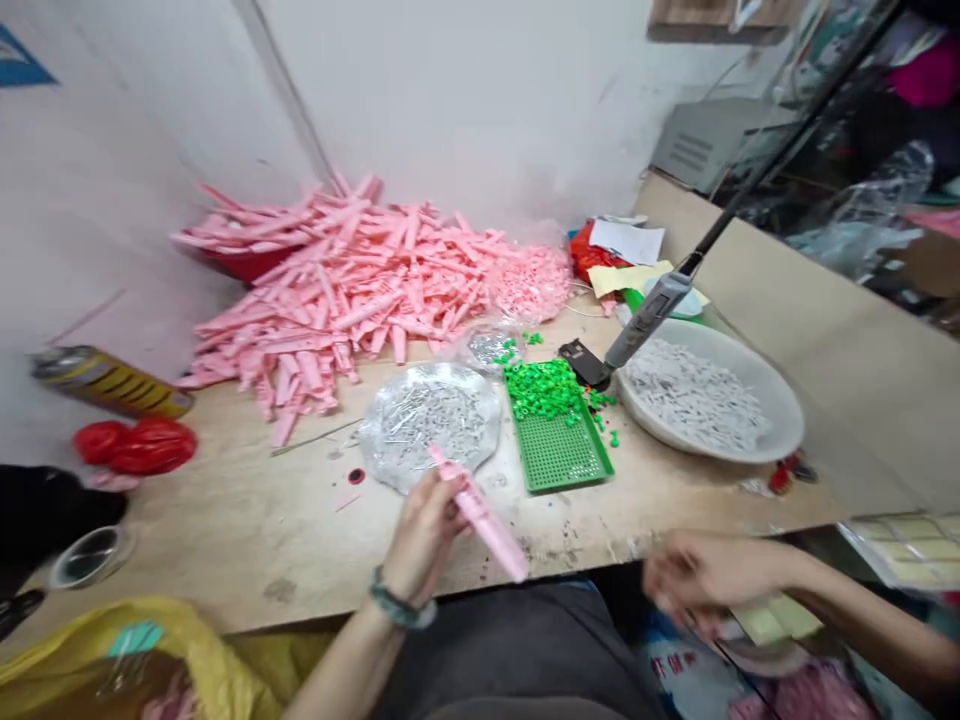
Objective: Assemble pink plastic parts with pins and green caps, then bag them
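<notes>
My left hand [427, 525], with a green bangle at the wrist, is closed round a long pink plastic part [491, 530] that slants down to the right over the table's front edge. My right hand [697, 575] hangs beyond the front edge at the right; its fingers look bent but are smeared, and nothing held can be made out. Just past the left hand lies a clear plastic bag [431, 415] of thin metal pins. Right of it a green mesh tray [559, 455] carries small green plastic pieces [544, 388]. An electric screwdriver [649, 320] stands nose down on a dark pad [585, 362].
A large pile of pink parts [360, 275] fills the back left. At the right stands a white bowl [784, 425] of small white pieces. A spray can [112, 380] and red bag [139, 445] lie left. A yellow bag [202, 650] hangs at the front left.
</notes>
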### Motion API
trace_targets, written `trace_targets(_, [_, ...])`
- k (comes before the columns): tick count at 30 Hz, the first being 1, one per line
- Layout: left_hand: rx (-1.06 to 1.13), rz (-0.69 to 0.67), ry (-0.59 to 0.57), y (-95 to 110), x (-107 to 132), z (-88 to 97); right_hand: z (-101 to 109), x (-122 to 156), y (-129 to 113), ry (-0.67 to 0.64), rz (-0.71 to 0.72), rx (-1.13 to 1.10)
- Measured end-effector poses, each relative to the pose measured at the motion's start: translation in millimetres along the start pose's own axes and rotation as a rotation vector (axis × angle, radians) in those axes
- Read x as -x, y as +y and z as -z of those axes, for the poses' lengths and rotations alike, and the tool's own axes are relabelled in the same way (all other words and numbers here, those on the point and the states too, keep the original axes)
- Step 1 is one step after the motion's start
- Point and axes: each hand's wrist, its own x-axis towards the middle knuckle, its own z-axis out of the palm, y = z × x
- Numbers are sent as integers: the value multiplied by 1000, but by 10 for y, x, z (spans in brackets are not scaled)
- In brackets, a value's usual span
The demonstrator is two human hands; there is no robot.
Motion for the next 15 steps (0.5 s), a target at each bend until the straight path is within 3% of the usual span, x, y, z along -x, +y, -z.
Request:
trace_targets(2, [126,-18,-69,-163,-134,-219,-342,-660,-64,-475,69,384])
trace_targets(3, [156,-21,-98,-234,-198,-300,-564,-992,-114,-502,183,582])
trace_targets(5, [173,-30,-131,-344,-304,-405,-1038,-1634,-219,-229,280,997])
trace_targets(7, [170,-41,-138,-405,-372,-439,-1448,-2205,-300,-121,280,1116])
trace_targets(9, [167,-43,-139,-417,-407,-414,-1719,-2659,-330,-84,249,1203])
trace_targets(12, [151,-34,-116,-376,-430,-297,-1882,-3088,-263,-113,161,1305])
trace_targets(15, [147,-41,-56,-315,-477,-147,-1892,-3260,-121,-150,127,1370])
